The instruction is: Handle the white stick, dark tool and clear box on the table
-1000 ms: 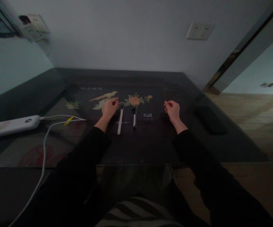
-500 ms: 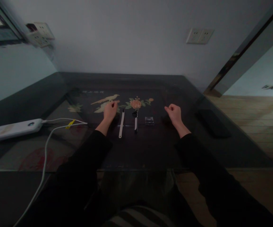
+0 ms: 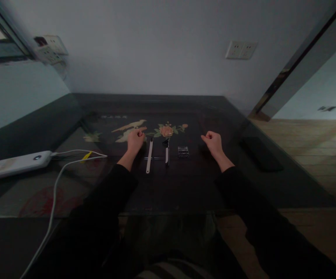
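On the dark table, my left hand [image 3: 135, 142] rests as a loose fist over the printed birds, with nothing seen in it. Just right of it lies a long thin white stick [image 3: 149, 155] with a dark upper end. A shorter black-and-white tool [image 3: 167, 154] lies beside that, near the printed flower. Further right sits a small clear box [image 3: 183, 151]. My right hand [image 3: 213, 142] is also curled into a fist, right of the box and touching none of these items; nothing shows in it.
A white power bank [image 3: 19, 163] with a white cable [image 3: 55, 190] lies at the left. A dark flat object [image 3: 260, 154] lies at the right of the table [image 3: 162, 193]. Behind the table, the wall bears sockets [image 3: 240, 50].
The camera view has shifted slightly, so the table and items appear a little lower. Both fists keep their places beside the items.
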Available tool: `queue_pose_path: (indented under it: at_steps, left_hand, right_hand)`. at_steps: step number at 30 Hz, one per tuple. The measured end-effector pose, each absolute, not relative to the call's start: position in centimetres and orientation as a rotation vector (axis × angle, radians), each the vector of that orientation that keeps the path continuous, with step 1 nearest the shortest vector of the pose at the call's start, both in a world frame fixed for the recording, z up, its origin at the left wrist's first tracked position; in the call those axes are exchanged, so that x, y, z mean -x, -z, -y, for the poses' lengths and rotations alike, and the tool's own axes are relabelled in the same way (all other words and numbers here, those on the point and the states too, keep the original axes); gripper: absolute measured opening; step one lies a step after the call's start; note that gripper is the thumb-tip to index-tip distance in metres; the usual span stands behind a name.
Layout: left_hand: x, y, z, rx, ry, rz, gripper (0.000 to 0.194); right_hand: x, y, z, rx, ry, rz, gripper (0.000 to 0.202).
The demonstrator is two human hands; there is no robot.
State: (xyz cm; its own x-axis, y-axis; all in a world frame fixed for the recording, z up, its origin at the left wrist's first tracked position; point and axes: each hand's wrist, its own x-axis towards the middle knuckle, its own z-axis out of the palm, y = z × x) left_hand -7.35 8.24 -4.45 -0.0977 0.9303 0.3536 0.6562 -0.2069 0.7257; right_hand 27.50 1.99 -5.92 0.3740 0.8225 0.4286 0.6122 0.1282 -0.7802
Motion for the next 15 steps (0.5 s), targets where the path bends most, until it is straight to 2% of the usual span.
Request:
queue_pose_path:
  at_steps: [15]
  left_hand:
    - [7.31,4.52,-8.22,-1.887,-1.111,-1.821,0.036]
  right_hand:
    - [-27.49,5.89,-1.77,1.57,-0.234,1.384,0.04]
